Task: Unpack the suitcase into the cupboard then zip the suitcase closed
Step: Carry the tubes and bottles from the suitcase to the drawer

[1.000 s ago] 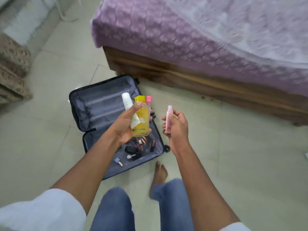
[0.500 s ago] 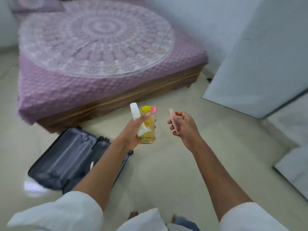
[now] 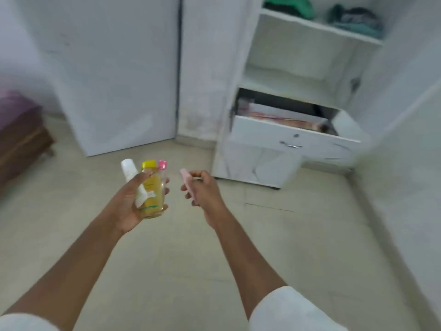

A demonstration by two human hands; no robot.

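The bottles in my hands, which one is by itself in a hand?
The slim pink bottle, alone in your right hand. Your left hand bunches the other three: white tube, yellow-capped bottle, pink-capped bottle.

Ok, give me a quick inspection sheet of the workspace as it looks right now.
Surface: pale tiled floor.
Job's things: white tube, yellow bottle and a pink-capped bottle behind it, all in the left hand; slim pink bottle in the right hand; suitcase not in view.
Cupboard: door open, drawer pulled out, something inside it; folded clothes on the upper shelf.
Clutter: nothing seen.
Hands: both gripping.
Cables: nothing seen.
Surroundings: bed corner at left.
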